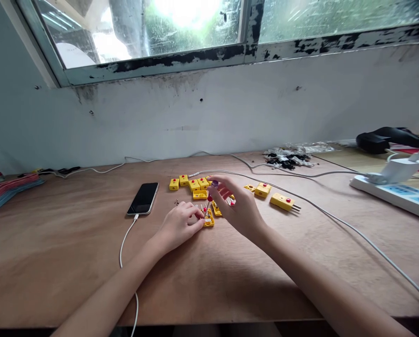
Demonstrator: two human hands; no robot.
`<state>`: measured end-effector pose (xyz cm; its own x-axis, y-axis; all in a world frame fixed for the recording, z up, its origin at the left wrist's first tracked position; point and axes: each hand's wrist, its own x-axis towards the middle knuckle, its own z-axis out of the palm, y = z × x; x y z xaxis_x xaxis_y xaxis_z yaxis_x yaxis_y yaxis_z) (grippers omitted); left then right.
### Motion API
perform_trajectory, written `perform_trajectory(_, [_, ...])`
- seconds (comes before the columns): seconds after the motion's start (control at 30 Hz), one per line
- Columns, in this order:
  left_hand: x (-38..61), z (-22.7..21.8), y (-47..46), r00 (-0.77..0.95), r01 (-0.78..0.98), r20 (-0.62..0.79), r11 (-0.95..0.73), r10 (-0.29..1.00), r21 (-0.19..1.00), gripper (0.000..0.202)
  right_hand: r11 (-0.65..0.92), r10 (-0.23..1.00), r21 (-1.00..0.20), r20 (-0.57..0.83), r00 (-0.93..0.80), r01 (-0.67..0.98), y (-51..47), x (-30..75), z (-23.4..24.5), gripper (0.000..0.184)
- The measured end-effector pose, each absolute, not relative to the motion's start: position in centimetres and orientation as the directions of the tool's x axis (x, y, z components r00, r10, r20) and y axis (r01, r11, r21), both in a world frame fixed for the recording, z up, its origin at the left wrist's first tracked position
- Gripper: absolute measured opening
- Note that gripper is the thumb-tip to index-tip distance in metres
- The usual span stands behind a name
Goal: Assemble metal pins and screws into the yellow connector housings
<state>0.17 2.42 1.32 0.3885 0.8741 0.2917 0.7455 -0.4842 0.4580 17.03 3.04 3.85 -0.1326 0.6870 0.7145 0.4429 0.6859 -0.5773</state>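
Observation:
My left hand rests on the wooden table, fingers curled and pinching an open yellow connector half. My right hand hovers just right of it, fingers bent, with a small purple-topped tool at the fingertips, its shaft running down toward the connector. A row of yellow connector shells with red dots lies just beyond both hands. More yellow connectors sit to the right, one with metal prongs.
A black phone lies left of the hands, its white cable trailing to the table's front edge. A white power strip with a charger sits at the right. Small black parts in clear bags lie near the wall. Red and blue stacked items sit far left.

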Motion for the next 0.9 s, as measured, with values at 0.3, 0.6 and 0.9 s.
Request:
perform_trajectory(0.3, [0.3, 1.04, 2.47, 0.387, 0.743, 0.289, -0.482, 0.876, 0.464, 0.011, 0.68, 0.69, -0.571, 0.71, -0.14, 0.459, 2.98, 17.13, 3.97, 0.025])
perform_trajectory(0.6, [0.32, 0.8, 2.51, 0.372, 0.738, 0.285, -0.468, 0.883, 0.487, 0.013, 0.644, 0.747, -0.636, 0.642, -0.172, 0.425, 3.14, 17.17, 4.37, 0.02])
perform_trajectory(0.9, [0.3, 0.75, 2.49, 0.349, 0.706, 0.262, -0.436, 0.9, 0.558, 0.014, 0.613, 0.78, -0.737, 0.621, -0.073, 0.283, 3.38, 16.68, 3.41, 0.023])
